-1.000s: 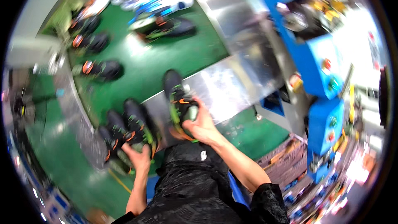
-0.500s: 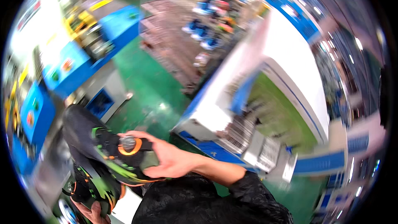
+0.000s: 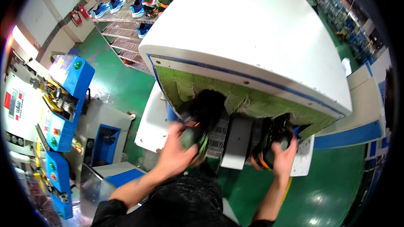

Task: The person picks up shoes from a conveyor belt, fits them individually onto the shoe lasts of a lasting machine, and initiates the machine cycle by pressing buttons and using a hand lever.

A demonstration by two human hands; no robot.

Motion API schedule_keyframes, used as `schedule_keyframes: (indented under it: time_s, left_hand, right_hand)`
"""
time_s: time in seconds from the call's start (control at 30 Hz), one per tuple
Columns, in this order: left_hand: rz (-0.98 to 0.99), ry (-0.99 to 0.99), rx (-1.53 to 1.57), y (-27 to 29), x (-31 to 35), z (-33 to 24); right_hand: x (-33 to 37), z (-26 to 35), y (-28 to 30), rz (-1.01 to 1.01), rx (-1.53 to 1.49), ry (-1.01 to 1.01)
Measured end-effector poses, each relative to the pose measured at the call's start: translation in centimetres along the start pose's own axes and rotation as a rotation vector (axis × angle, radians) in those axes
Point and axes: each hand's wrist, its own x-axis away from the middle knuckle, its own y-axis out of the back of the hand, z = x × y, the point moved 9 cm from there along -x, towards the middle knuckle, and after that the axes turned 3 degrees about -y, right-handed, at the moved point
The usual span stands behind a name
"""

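Observation:
My left hand (image 3: 177, 149) is closed round the heel end of a black sports shoe (image 3: 204, 115) with green and orange trim. Its front part reaches into the opening of a white machine, up against a frayed green curtain (image 3: 259, 108). A matching shoe (image 3: 266, 147) is gripped by my right hand (image 3: 284, 153), its far end at the curtain's lower edge on the right. Under both shoes run slatted conveyor tracks (image 3: 217, 141), split by a pale metal divider (image 3: 235, 149). The fingers under each shoe are partly hidden.
The machine's large white hood (image 3: 252, 25) rises directly ahead. Left of me stand blue-and-white machines (image 3: 61, 130) with coloured buttons. A shelf rack (image 3: 120, 38) with several sports shoes is at the far left, beyond green floor (image 3: 94, 54).
My view has turned right, toward the white machine. Both hands have carried the two shoes from the left side to its curtained opening and set them apart, one per side.

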Motion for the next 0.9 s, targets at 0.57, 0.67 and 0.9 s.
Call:
schedule_keyframes:
  time_s: [0.57, 0.67, 0.9]
  left_hand:
    - [-1.109, 0.048, 0.285, 14.9, 37.0, 11.9]
    - [-1.436, 0.326, 0.317, 13.6, 49.2, 15.1]
    - [-2.515, 0.457, 0.543, -0.9, 69.7, 21.3]
  right_hand:
    - [44.1, 30.7, -22.3, 1.608, -1.486, 0.514]
    - [57.1, 29.3, -23.5, 2.002, -1.454, 0.357]
    - [87.8, 4.6, -36.7, 2.481, 0.108, 0.234]
